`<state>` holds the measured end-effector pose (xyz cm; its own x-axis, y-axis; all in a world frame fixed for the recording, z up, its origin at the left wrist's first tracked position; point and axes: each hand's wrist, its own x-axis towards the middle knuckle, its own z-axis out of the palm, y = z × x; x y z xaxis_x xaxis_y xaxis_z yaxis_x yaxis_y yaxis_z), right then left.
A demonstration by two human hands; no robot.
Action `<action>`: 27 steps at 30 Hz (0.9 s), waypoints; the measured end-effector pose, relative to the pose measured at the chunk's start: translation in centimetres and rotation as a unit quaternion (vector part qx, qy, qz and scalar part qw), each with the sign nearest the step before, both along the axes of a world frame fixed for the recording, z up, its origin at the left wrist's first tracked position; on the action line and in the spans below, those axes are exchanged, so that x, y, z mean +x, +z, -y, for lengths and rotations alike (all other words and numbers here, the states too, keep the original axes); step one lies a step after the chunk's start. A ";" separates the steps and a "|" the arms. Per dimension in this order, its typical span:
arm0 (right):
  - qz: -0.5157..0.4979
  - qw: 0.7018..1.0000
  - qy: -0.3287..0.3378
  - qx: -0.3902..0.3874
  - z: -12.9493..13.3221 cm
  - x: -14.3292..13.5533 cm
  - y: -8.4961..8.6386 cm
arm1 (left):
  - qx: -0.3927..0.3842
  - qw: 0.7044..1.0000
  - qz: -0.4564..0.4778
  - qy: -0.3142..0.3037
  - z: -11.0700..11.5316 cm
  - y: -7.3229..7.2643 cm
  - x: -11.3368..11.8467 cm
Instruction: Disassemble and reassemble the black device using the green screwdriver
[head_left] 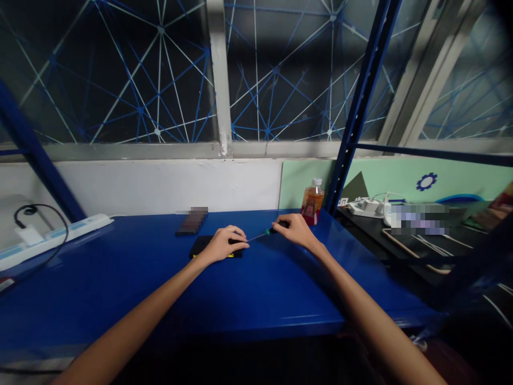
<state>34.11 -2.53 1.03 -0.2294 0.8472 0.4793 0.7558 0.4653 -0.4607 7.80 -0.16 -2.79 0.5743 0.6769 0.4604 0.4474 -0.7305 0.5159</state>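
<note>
A flat black case (198, 246) with a yellow strip along its front edge lies on the blue table. My left hand (224, 243) rests over its right part, fingers curled and closed on it, hiding much of its top. In my right hand (294, 229) is a screwdriver (267, 232) with a dark and green handle, held closed between thumb and fingers. Its thin shaft points left, and the tip reaches the fingertips of my left hand. Whether the tip touches the case cannot be made out.
Behind the case lies a dark phone-like slab (191, 222), partly blurred. A bottle of orange-red drink (312, 202) stands beyond my right hand. A white power strip (56, 240) runs along the left. Blue shelf posts (358, 101) rise at the sides; chargers and cables (371, 207) lie right.
</note>
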 end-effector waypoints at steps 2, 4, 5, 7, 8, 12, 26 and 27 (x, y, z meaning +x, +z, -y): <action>-0.007 1.000 -0.004 -0.004 0.1 0.2 0.3 | -0.016 1.000 -0.001 0.005 -0.2 0.6 -0.4; -0.015 1.000 -0.009 -0.005 0.2 0.4 0.6 | -0.026 0.999 -0.022 0.006 -0.4 1.3 -1.2; -0.018 1.000 -0.011 -0.005 0.2 0.5 0.6 | -0.036 0.998 -0.045 -0.001 -0.5 1.6 -1.6; -0.019 1.000 -0.012 -0.005 0.1 0.7 0.6 | -0.037 0.996 -0.080 -0.011 -0.6 1.9 -2.3; -0.017 1.000 -0.009 -0.006 0.0 0.8 0.5 | -0.035 0.995 -0.094 -0.014 -0.6 1.9 -2.5; -0.010 1.000 0.014 -0.011 -0.3 0.9 0.2 | -0.010 0.994 -0.109 -0.019 -0.5 1.7 -2.6; -0.027 0.999 0.035 -0.019 -0.1 0.9 0.5 | -0.015 0.995 -0.095 0.017 -0.1 1.6 -1.9; -0.032 0.999 0.036 -0.015 -0.1 0.9 0.5 | -0.015 0.996 -0.082 0.018 -0.1 1.7 -2.0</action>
<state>35.04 -2.42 1.53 -0.2602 0.8436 0.4698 0.6889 0.5031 -0.5218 5.82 -0.07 -1.06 0.6154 0.7106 0.3409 0.5529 -0.6975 0.4558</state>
